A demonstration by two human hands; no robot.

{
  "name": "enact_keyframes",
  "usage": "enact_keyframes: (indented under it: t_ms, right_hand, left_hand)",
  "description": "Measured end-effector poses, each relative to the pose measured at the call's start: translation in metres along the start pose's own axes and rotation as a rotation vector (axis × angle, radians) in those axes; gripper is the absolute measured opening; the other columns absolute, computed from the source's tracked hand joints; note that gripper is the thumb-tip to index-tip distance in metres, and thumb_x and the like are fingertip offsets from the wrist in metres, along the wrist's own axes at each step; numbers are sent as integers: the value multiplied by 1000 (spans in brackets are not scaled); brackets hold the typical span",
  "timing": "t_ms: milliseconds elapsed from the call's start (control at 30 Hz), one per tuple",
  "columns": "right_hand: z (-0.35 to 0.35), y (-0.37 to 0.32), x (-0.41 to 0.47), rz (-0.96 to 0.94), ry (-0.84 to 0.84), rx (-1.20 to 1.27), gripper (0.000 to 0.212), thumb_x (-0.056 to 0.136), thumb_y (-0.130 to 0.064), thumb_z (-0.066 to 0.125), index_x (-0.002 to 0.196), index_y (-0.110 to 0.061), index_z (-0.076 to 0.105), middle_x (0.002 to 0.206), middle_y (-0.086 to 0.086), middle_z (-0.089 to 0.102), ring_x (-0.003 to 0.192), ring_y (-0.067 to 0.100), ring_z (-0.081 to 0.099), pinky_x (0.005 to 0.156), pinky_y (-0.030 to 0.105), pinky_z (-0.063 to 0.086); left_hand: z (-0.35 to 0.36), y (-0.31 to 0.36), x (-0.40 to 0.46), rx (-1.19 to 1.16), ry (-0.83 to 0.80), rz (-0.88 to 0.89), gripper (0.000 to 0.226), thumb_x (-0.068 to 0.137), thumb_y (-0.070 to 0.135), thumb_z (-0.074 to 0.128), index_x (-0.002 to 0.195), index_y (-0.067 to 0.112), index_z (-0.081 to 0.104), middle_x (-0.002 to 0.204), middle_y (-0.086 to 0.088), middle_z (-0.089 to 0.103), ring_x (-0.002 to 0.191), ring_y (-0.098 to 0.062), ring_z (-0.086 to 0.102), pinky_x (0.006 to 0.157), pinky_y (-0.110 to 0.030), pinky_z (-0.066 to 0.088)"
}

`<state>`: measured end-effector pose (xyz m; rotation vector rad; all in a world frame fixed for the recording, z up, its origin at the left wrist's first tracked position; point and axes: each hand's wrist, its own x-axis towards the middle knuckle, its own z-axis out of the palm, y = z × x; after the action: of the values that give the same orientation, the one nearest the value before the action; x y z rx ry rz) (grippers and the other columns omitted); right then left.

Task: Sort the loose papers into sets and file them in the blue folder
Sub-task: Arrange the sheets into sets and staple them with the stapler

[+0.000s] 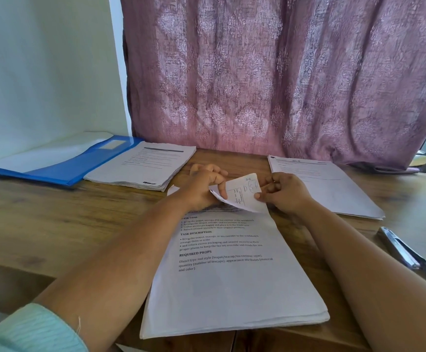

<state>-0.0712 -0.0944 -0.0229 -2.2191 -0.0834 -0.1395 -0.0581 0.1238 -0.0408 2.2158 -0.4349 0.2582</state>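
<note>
A thick stack of printed papers [232, 283] lies in front of me on the wooden table [54, 224]. My left hand [201, 189] rests on the stack's far end, its fingers curled under a lifted top corner [242, 194]. My right hand [285, 193] pinches that folded-back corner from the right. A second stack [143, 165] sits at the far left beside the open blue folder [61, 168]. A third stack [326, 186] lies at the far right.
A metal stapler [405, 252] lies at the right, near my right forearm. A pink patterned curtain [283, 72] hangs behind the table, and a white wall [41, 72] stands at the left. The near table edge runs under the front stack.
</note>
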Motion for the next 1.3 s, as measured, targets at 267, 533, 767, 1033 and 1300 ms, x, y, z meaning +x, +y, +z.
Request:
enact_keyframes:
  t_ms: [267,533,767,1033,1300]
  right_hand:
    - [0,-9,-7,-146,134,-85,11,72,-18,80,66,-22,71,84,-11,60,82,9,53,76,22,40]
    - [1,-16,-12,-82,-139,383,11,87,1,58,77,0,63,66,10,64,55,15,56,45,17,40]
    - [-7,1,1,29,233,65,22,94,-30,58,84,-13,69,74,3,72,63,18,66,61,28,56]
    - [-1,0,2,-47,95,-66,28,68,-25,88,84,-26,65,76,-5,72,71,6,63,57,11,41]
    - [-2,2,0,-15,4,113,13,76,-15,82,83,-16,70,76,1,74,78,19,71,72,32,59]
  left_hand:
    - [-3,-1,-2,64,7,38,39,59,20,93,90,11,71,114,-6,69,105,-18,60,90,-31,45]
    - [-5,1,-2,151,25,15,62,53,33,94,96,19,51,100,3,64,97,-18,59,82,-43,51]
    - [-10,-3,-2,111,-32,118,29,65,18,89,71,34,65,78,11,61,77,-10,59,75,-38,51]
    - [-8,-10,3,129,-33,168,25,63,24,88,67,36,66,89,9,62,87,-16,64,80,-46,52]
    - [-9,-11,4,199,24,202,38,60,32,91,59,52,59,92,19,62,98,-13,56,81,-46,50]
